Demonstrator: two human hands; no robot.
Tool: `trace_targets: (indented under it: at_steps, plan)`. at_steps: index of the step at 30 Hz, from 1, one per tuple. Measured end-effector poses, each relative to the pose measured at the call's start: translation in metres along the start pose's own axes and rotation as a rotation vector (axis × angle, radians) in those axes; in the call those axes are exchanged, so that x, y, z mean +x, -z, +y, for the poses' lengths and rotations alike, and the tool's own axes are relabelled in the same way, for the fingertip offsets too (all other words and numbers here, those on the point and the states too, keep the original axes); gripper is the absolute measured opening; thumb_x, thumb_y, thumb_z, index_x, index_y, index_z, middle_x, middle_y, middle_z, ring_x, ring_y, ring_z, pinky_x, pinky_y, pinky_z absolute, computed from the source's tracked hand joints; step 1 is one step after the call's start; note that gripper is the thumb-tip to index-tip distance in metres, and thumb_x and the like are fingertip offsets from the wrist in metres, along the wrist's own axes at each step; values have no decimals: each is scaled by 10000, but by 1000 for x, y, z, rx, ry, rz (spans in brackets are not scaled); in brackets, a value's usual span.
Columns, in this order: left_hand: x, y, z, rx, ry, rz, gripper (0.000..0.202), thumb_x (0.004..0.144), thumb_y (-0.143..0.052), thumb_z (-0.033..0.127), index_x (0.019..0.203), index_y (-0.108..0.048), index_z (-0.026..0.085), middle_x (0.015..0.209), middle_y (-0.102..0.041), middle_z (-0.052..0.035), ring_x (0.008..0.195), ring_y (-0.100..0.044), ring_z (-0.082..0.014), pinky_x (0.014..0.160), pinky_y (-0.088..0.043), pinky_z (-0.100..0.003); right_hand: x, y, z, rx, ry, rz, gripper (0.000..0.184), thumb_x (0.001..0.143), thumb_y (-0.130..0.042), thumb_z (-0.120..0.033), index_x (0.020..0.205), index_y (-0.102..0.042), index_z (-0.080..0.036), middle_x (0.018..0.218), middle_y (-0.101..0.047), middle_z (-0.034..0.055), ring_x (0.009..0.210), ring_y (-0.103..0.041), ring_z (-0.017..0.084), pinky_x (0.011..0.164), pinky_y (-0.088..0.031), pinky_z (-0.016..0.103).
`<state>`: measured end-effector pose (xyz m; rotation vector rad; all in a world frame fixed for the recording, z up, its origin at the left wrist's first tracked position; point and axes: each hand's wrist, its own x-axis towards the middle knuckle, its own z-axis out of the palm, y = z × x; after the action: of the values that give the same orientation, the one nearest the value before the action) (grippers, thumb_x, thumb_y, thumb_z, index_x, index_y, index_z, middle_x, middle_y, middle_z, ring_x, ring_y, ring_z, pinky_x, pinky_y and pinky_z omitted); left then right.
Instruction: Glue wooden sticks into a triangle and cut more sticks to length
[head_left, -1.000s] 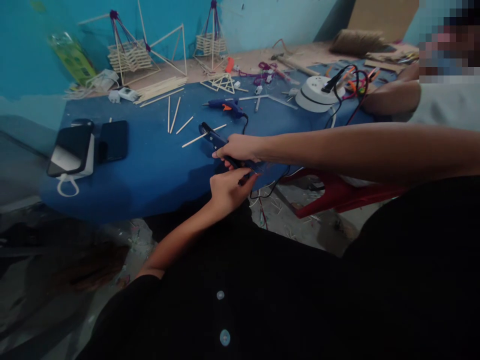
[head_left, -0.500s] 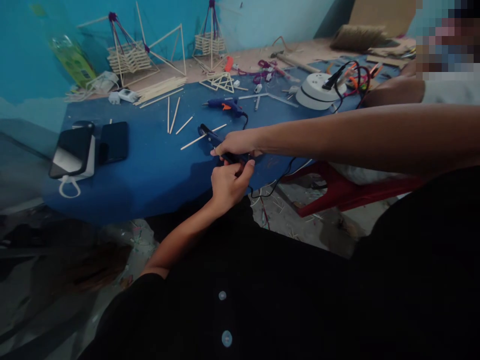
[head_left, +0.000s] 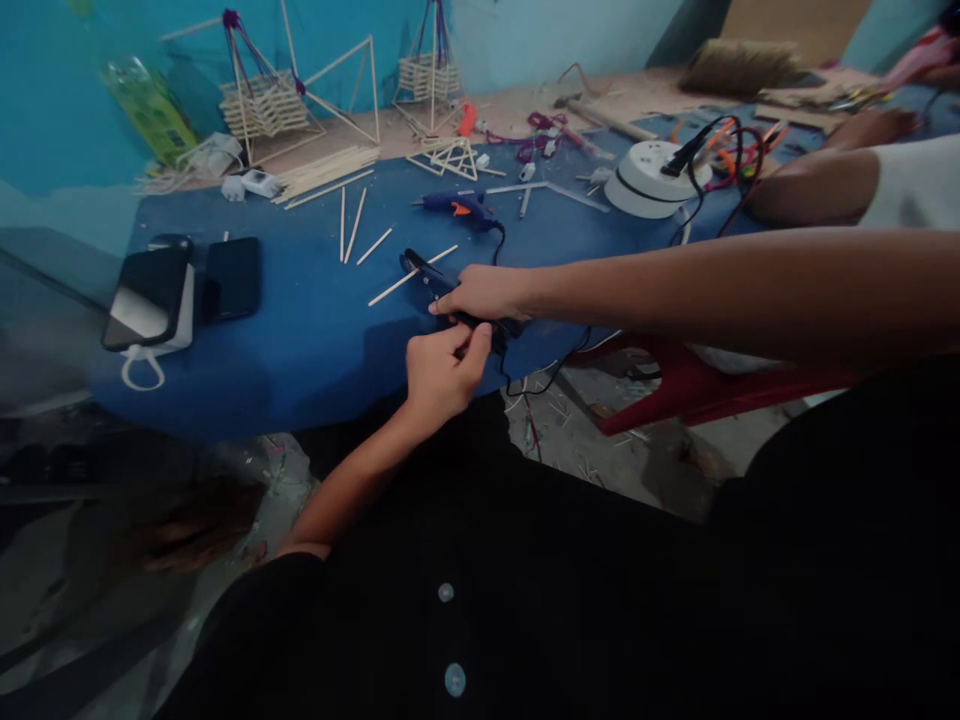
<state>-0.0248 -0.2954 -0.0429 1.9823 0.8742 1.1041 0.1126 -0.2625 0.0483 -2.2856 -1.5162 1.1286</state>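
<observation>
My right hand (head_left: pixel 491 292) is closed around a dark blue plier-like tool (head_left: pixel 431 281), its dark head pointing up and left. A thin wooden stick (head_left: pixel 391 287) lies aslant on the blue table, crossing the tool's head; whether the jaws grip it I cannot tell. My left hand (head_left: pixel 448 372) is just below, thumb and forefinger pinched together beside the tool's handles. What its fingertips hold, if anything, is hidden. Beyond my hands rests a blue glue gun (head_left: pixel 457 206) with an orange trigger. Several loose sticks (head_left: pixel 374 246) lie left of it.
Stick models (head_left: pixel 262 108) lean at the wall behind a stick bundle (head_left: pixel 330 172). Two phones, one dark (head_left: pixel 232 278) and one on a white block (head_left: pixel 146 300), lie left. A white power reel (head_left: pixel 651 178) stands right, near another person's arm (head_left: pixel 810 185). A red chair (head_left: pixel 675 385) is below.
My left hand has slid slightly left, its thumb away from the handle end. My right hand still grips the tool across the stick. The other person's arm at right shows more.
</observation>
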Motion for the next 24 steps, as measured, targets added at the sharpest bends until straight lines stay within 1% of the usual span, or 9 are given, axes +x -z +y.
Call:
trace_targets:
  at_steps: [1, 3, 4, 6, 8, 10, 14, 20, 24]
  plan:
    - [2, 10, -3, 97, -64, 88, 459, 1088, -609, 478, 723, -725, 224, 658, -708, -25, 667, -673, -180, 722, -519, -330, 0, -2, 2, 4, 9, -2, 392, 1039, -772, -386, 735, -653, -170, 659, -612, 31, 533, -503, 107, 494, -381, 284]
    - [10, 31, -10, 292, -141, 272, 302, 1046, -668, 473, 927, -793, 225, 912, -807, -94, 941, -750, -262, 915, -559, -396, -1, -8, 7, 52, 12, -24, 367, 1039, -776, -396, 772, -653, -177, 668, -636, 42, 541, -556, 130, 506, -437, 286]
    - [14, 40, -13, 378, -129, 315, 278, 1036, -682, 471, 1034, -807, 223, 1058, -825, -132, 1087, -751, -306, 994, -552, -430, -2, -12, 10, 72, 14, -39, 367, 1041, -773, -411, 785, -646, -182, 682, -656, 53, 551, -592, 147, 512, -472, 294]
    - [20, 55, -18, 506, -25, 266, 311, 1062, -641, 474, 1126, -810, 222, 1182, -822, -168, 1183, -742, -354, 1025, -537, -463, -3, -20, 14, 67, 26, -59, 395, 1047, -758, -447, 781, -626, -186, 705, -683, 74, 565, -638, 171, 520, -518, 313]
    - [23, 62, -21, 584, 103, 133, 354, 1106, -567, 470, 1106, -816, 219, 1122, -832, -167, 1064, -773, -349, 942, -535, -449, -4, -26, 17, 52, 50, -74, 419, 1057, -733, -453, 758, -612, -185, 718, -696, 87, 562, -647, 172, 523, -535, 318]
    - [23, 62, -23, 637, 170, 45, 373, 1130, -518, 430, 1079, -816, 212, 1042, -836, -155, 930, -781, -321, 853, -514, -415, -5, -28, 17, 60, 41, -85, 422, 1052, -733, -445, 746, -604, -184, 724, -696, 92, 551, -641, 172, 517, -538, 324]
    - [25, 57, -28, 682, 123, 38, 356, 1133, -483, 320, 1002, -790, 198, 980, -831, -144, 833, -756, -277, 760, -464, -364, -6, -21, 8, 94, -62, -113, 405, 1000, -806, -413, 737, -592, -191, 696, -652, 67, 547, -622, 170, 499, -529, 318]
    - [40, 63, -40, 679, 91, -1, 354, 1138, -478, 297, 973, -771, 186, 991, -828, -163, 828, -751, -268, 742, -450, -358, 1, -7, -13, 22, -116, -133, 395, 975, -826, -381, 725, -585, -191, 674, -617, 49, 555, -590, 156, 478, -484, 292]
    - [50, 73, -42, 759, 99, 22, 382, 1142, -452, 289, 1014, -797, 189, 997, -844, -163, 812, -764, -270, 732, -458, -362, 15, -2, -26, -82, -75, -106, 414, 922, -877, -483, 781, -626, -186, 666, -595, 55, 564, -557, 160, 438, -402, 281]
